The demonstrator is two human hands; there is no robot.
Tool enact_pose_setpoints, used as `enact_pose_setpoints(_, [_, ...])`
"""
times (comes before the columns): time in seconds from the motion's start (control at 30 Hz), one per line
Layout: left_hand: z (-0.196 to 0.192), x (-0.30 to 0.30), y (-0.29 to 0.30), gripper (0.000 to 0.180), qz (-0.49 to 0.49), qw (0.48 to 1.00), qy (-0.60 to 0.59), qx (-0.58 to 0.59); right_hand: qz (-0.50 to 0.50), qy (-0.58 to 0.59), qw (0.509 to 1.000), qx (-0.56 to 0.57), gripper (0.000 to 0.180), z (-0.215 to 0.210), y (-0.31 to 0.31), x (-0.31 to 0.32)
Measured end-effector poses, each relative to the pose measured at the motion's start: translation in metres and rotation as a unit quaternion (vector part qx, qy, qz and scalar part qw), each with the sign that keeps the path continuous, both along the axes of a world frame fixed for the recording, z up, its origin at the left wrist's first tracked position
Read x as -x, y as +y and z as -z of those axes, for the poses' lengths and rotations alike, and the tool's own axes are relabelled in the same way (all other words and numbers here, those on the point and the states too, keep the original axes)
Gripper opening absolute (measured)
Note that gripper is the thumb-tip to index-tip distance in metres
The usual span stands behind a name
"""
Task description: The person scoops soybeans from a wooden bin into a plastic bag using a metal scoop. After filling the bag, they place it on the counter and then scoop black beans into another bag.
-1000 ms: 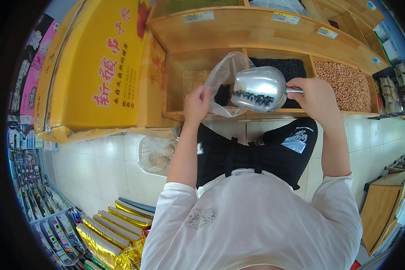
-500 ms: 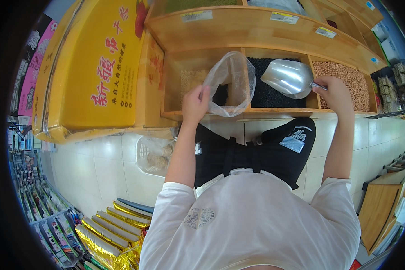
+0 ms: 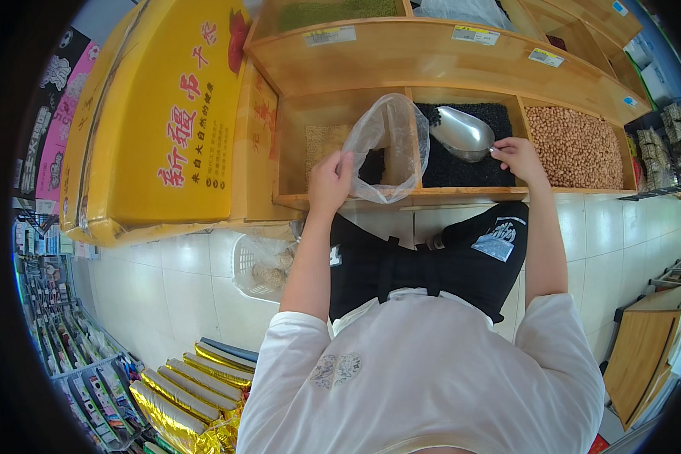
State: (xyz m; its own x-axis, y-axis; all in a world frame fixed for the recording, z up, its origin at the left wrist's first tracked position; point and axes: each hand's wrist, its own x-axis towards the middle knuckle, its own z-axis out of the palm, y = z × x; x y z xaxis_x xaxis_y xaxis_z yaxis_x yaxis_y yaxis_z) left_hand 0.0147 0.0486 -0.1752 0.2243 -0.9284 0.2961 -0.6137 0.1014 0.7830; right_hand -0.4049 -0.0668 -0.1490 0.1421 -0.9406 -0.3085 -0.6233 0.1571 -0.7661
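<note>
My left hand (image 3: 330, 181) grips the rim of a clear plastic bag (image 3: 407, 155), which hangs open over the wooden bins. Some black beans (image 3: 371, 166) show through the bag at its bottom. My right hand (image 3: 518, 159) is closed round the handle of a shiny metal scoop (image 3: 465, 134). The scoop's mouth points left and sits in the black beans (image 3: 484, 172) of the middle bin, with a few beans at its lip. How full the scoop is, I cannot tell.
Right of the beans is a bin of peanuts (image 3: 575, 147); on the left, pale grain (image 3: 325, 144). A large yellow carton (image 3: 151, 121) stands left. A white basket (image 3: 259, 268) with bagged goods rests on the floor. Gold packages (image 3: 181, 393) stand at the lower left.
My right hand has moved left, taking the scoop from above the middle bin down into the black beans. The bag in my left hand has sunk slightly.
</note>
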Motion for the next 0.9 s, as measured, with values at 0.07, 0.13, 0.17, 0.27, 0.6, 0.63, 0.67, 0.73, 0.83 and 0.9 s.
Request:
enact_pose_setpoints(0.07, [0.001,0.000,0.000,0.036,-0.001,1.000,0.001,0.001,0.027,-0.045,0.998,-0.026,0.033,0.000,0.007,0.013])
enact_pose_setpoints(0.13, [0.001,0.000,0.000,0.036,-0.003,1.000,0.001,0.005,0.045,-0.084,0.995,-0.029,0.032,-0.001,0.016,0.025])
enact_pose_setpoints(0.17, [0.002,0.000,0.000,0.035,-0.002,1.000,0.002,0.003,0.049,-0.100,0.994,-0.019,0.031,-0.002,0.021,0.029])
enact_pose_setpoints(0.27, [0.002,0.000,0.000,0.035,0.001,1.000,0.001,0.007,0.058,-0.140,0.988,0.010,0.031,-0.013,0.032,0.034])
enact_pose_setpoints(0.6, [0.001,0.001,0.000,0.034,-0.005,1.000,0.000,0.015,-0.054,0.044,0.978,0.196,0.029,-0.133,0.058,-0.030])
enact_pose_setpoints(0.63, [0.001,0.001,0.000,0.034,-0.006,1.000,0.000,0.017,-0.082,0.113,0.965,0.223,0.028,-0.142,0.063,-0.042])
enact_pose_setpoints(0.67, [0.001,0.001,0.000,0.034,-0.006,1.000,0.002,0.017,-0.109,0.182,0.945,0.249,0.028,-0.149,0.067,-0.054])
enact_pose_setpoints(0.73, [0.001,0.001,0.001,0.033,-0.006,1.000,0.006,0.018,-0.150,0.273,0.914,0.262,0.027,-0.159,0.073,-0.076])
enact_pose_setpoints(0.83, [0.001,0.000,0.001,0.033,-0.004,0.999,0.009,0.031,-0.185,0.316,0.899,0.239,0.025,-0.167,0.078,-0.097])
enact_pose_setpoints(0.9, [0.001,0.000,0.001,0.032,-0.006,1.000,0.008,0.021,-0.181,0.333,0.892,0.245,0.024,-0.172,0.083,-0.099])
